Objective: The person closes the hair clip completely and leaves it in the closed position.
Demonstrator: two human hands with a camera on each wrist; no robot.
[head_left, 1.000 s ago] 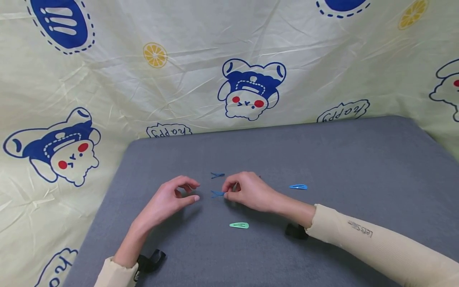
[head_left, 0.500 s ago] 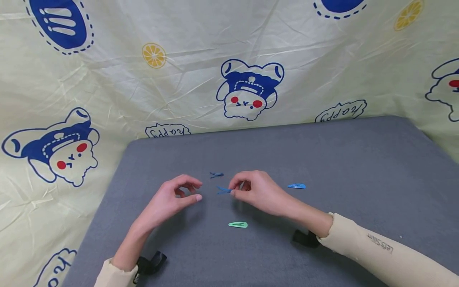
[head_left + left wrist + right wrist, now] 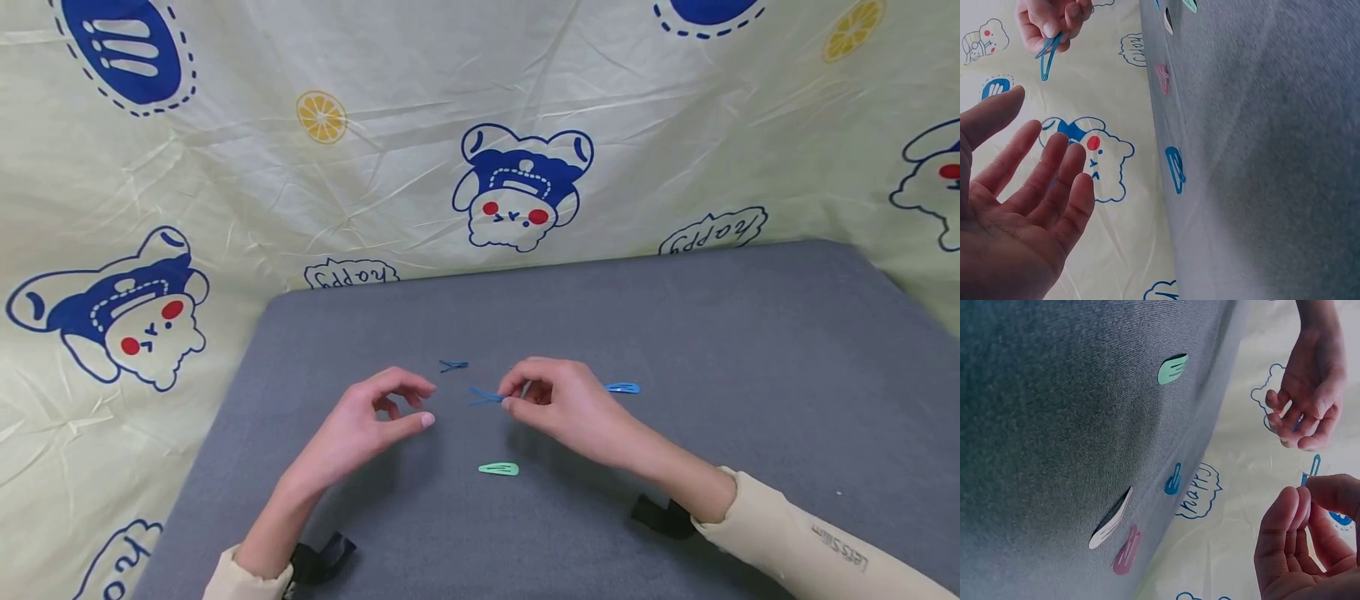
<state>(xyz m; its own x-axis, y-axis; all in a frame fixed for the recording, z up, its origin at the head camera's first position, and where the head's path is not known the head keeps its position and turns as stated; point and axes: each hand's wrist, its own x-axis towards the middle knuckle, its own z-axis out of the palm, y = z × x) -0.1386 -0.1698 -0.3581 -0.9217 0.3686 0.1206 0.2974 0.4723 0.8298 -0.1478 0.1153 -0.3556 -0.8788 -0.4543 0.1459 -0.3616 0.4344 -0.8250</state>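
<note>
Right hand (image 3: 566, 407) pinches a splayed blue clip (image 3: 492, 398); left hand (image 3: 360, 425) hovers nearby, relaxed and wide.

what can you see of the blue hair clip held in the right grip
The blue hair clip is small and slender, perhaps coated metal. It looks snapped open: two narrow parts spread in a V opening toward the left grip, which does not touch it. The right grip pinches its other end between thumb and fingers, hiding that part. It is held above the table.
</note>
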